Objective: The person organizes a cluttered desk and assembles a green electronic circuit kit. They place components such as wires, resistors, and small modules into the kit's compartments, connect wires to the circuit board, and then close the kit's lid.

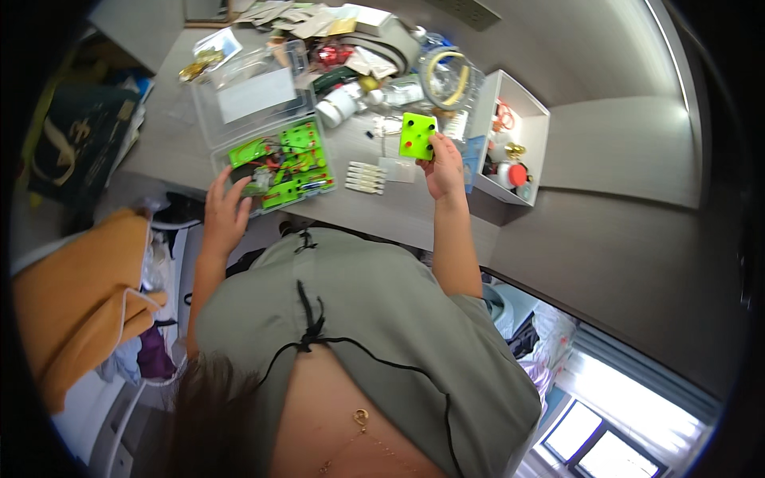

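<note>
My right hand [443, 169] pinches the lower right corner of a bright green square board [414, 139] with black and red knobs on its face, held up over the table. My left hand [226, 213] has its fingers spread at the left edge of a clear plastic box [323, 191]; whether they touch it I cannot tell. Inside the box lie several green parts [301, 137] with red and black wires. The box's clear lid [209, 119] is folded back, with a white card [256, 95] on it.
Several small white strips [365, 177] lie in a row right of the box. A white bottle [341, 105] and a heap of packets [307, 24] fill the back. On the right, a white drawer-like tray [484, 119] holds a red-capped jar [511, 176].
</note>
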Tool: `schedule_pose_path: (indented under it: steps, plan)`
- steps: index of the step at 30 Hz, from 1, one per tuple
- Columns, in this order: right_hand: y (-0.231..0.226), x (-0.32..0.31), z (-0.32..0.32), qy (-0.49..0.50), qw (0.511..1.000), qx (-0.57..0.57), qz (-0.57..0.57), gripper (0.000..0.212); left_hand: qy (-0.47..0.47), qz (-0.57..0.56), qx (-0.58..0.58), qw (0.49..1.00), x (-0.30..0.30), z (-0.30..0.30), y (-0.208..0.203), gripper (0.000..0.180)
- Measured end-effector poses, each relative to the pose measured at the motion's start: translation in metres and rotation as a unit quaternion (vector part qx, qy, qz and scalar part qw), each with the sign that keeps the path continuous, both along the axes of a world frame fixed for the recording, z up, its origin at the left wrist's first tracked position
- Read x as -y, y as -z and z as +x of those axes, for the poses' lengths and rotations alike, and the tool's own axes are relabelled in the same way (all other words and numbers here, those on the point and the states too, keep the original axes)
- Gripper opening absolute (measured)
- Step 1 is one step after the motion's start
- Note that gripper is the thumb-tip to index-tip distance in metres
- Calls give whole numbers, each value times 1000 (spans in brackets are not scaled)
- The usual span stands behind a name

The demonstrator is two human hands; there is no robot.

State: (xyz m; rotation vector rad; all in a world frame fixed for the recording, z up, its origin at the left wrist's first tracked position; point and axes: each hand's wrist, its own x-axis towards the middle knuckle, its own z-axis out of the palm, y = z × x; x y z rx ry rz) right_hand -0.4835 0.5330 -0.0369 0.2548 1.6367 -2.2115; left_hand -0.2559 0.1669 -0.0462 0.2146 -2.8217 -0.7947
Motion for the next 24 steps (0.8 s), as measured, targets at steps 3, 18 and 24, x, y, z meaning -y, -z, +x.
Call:
schedule_pose_path:
  steps: [3, 18, 24]
  plan:
    - [-5, 52, 26, -119, 993, 16, -6, 18, 0, 5, 5, 1000, 3, -1, -1, 38]
    - [32, 209, 89, -294, 620, -609, 399, 27, -31, 9, -10, 999, 13, 11, -6, 40]
    - [27, 186, 88, -246, 729, -554, 317, 24, 33, -11, -26, 999, 4, -16, -2, 43]
